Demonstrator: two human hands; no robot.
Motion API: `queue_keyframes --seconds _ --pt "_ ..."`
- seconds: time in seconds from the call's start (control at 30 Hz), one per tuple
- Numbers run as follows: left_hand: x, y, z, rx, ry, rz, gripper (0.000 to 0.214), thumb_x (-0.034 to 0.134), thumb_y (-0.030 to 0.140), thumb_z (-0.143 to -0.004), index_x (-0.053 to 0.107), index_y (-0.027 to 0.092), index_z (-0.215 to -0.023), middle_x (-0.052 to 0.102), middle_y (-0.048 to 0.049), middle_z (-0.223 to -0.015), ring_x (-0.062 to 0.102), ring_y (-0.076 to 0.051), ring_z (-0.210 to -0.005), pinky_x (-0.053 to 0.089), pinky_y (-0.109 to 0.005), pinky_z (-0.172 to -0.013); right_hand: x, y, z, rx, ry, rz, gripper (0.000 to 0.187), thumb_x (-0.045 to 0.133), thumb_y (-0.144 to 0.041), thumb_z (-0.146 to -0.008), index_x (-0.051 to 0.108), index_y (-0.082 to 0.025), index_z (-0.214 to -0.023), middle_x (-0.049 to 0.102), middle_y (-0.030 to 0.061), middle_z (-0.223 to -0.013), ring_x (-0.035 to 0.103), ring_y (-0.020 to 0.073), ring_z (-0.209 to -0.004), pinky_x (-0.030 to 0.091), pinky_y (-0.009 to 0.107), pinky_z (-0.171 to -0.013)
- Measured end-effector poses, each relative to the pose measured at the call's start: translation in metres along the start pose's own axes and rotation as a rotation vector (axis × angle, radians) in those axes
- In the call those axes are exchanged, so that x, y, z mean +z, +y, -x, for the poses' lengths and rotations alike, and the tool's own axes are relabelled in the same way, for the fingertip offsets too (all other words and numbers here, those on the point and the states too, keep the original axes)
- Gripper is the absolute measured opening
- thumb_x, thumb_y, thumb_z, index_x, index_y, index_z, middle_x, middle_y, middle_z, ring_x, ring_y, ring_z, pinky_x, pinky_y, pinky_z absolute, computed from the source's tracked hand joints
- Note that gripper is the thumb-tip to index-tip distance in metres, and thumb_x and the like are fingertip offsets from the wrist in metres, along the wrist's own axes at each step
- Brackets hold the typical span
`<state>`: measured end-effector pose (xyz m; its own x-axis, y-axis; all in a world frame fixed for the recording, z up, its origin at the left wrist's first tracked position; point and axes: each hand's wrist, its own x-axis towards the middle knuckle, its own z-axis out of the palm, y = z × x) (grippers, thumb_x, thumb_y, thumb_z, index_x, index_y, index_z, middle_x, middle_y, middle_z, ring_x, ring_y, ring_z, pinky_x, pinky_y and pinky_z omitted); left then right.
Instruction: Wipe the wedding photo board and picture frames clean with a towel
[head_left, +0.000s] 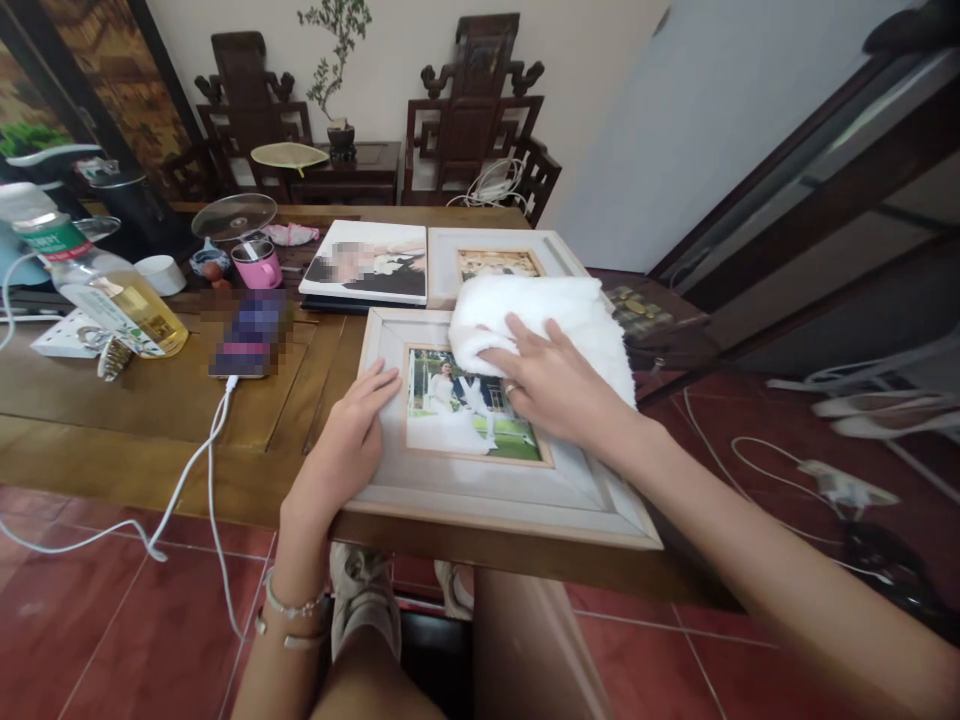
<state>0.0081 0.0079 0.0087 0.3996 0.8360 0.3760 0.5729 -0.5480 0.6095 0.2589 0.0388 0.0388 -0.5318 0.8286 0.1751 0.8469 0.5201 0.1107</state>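
Note:
A picture frame (487, 490) with a pale wide border and a photo of people in white outdoors lies on the table's front edge. My left hand (349, 435) rests along its left side, fingers stretched over the rim and gripping nothing. My right hand (551, 380) presses a folded white towel (547, 300) onto the frame's upper right part, some fingers on top and others tucked at its fold. The towel hides that corner and part of a second picture frame (487, 238) behind. Beside that one lies a white-edged photo panel (367, 265).
On the wooden table (300, 470) to the left are a phone (251, 335) on a white cable (206, 450), a pink mug (256, 265), a white cup (160, 274) and a bottle of yellow liquid (124, 295). Dark wooden chairs (480, 110) stand behind.

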Motion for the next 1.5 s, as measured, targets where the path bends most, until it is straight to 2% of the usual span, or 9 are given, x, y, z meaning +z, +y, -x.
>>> queue_keyframes --seconds 0.37,0.53,0.7,0.83,0.93,1.07,1.2,1.33,1.5 --pt "0.001 0.004 0.000 -0.033 -0.008 -0.041 0.042 0.034 0.008 -0.093 0.054 0.012 -0.130 0.050 -0.0144 -0.142 0.036 -0.023 -0.139 0.031 -0.049 -0.115 -0.071 -0.080 0.095 -0.249 -0.066 -0.334 0.068 0.042 0.000 -0.061 0.060 -0.032 -0.118 0.051 -0.0023 -0.141 0.044 0.0255 -0.132 0.047 0.049 -0.101" --pt "0.001 0.002 0.000 -0.022 -0.031 -0.060 0.042 0.034 0.009 -0.093 0.053 0.014 -0.130 0.049 -0.0134 -0.142 0.034 -0.022 -0.140 0.030 -0.049 -0.116 -0.058 -0.081 0.079 -0.197 -0.093 -0.391 0.064 0.043 0.002 -0.062 0.064 -0.029 -0.113 0.050 0.0019 -0.142 0.041 0.0276 -0.133 0.038 0.055 -0.107" --pt "0.000 -0.001 0.001 0.002 -0.046 -0.051 0.043 0.032 0.008 -0.093 0.054 0.014 -0.130 0.050 -0.0129 -0.142 0.034 -0.022 -0.140 0.031 -0.050 -0.115 -0.026 -0.036 0.029 -0.036 0.002 -0.169 0.056 0.046 0.003 -0.072 0.058 -0.016 -0.123 0.046 0.0166 -0.143 0.039 0.0332 -0.134 0.035 0.058 -0.107" --pt "0.000 0.000 0.001 -0.013 -0.048 -0.049 0.043 0.031 0.008 -0.093 0.053 0.013 -0.130 0.049 -0.0134 -0.142 0.033 -0.022 -0.141 0.031 -0.050 -0.115 -0.011 -0.008 -0.008 0.038 0.113 -0.057 0.060 0.044 0.005 -0.070 0.055 -0.015 -0.125 0.036 0.0117 -0.151 0.030 0.0357 -0.138 0.035 0.057 -0.107" --pt "0.001 -0.001 0.001 -0.022 -0.039 -0.045 0.043 0.032 0.008 -0.093 0.053 0.014 -0.130 0.050 -0.0126 -0.142 0.034 -0.022 -0.140 0.032 -0.051 -0.114 -0.005 -0.009 -0.020 -0.035 0.031 -0.035 0.064 0.042 0.006 -0.070 0.053 -0.017 -0.128 0.038 0.0095 -0.150 0.029 0.0381 -0.138 0.035 0.061 -0.104" --pt "0.002 -0.002 0.001 -0.009 -0.025 -0.033 0.044 0.033 0.007 -0.092 0.054 0.016 -0.130 0.051 -0.0116 -0.141 0.035 -0.022 -0.140 0.032 -0.050 -0.114 -0.012 -0.032 -0.004 -0.094 -0.075 -0.083 0.064 0.040 0.007 -0.069 0.055 -0.016 -0.127 0.044 0.0121 -0.146 0.032 0.0403 -0.136 0.038 0.063 -0.100" --pt "0.002 -0.001 0.002 -0.011 -0.014 -0.031 0.046 0.033 0.005 -0.091 0.053 0.018 -0.131 0.051 -0.0105 -0.141 0.035 -0.021 -0.140 0.032 -0.050 -0.114 -0.042 -0.059 0.043 -0.168 -0.158 -0.205 0.065 0.042 0.007 -0.065 0.060 -0.021 -0.121 0.052 0.0103 -0.139 0.040 0.0383 -0.132 0.045 0.058 -0.097" --pt "0.001 0.001 0.002 -0.024 -0.024 -0.052 0.046 0.032 0.005 -0.091 0.052 0.015 -0.131 0.050 -0.0126 -0.142 0.034 -0.022 -0.140 0.031 -0.050 -0.115 -0.069 -0.080 0.085 -0.247 -0.112 -0.316 0.066 0.042 0.003 -0.063 0.063 -0.029 -0.116 0.056 0.0024 -0.136 0.052 0.0340 -0.123 0.053 0.055 -0.091" --pt "0.000 0.001 0.000 -0.017 -0.046 -0.057 0.045 0.030 0.006 -0.092 0.051 0.011 -0.131 0.049 -0.0147 -0.142 0.033 -0.022 -0.141 0.030 -0.049 -0.116 -0.061 -0.093 0.084 -0.183 -0.091 -0.326 0.066 0.045 0.001 -0.063 0.061 -0.030 -0.119 0.050 0.0007 -0.142 0.045 0.0357 -0.129 0.046 0.060 -0.098"
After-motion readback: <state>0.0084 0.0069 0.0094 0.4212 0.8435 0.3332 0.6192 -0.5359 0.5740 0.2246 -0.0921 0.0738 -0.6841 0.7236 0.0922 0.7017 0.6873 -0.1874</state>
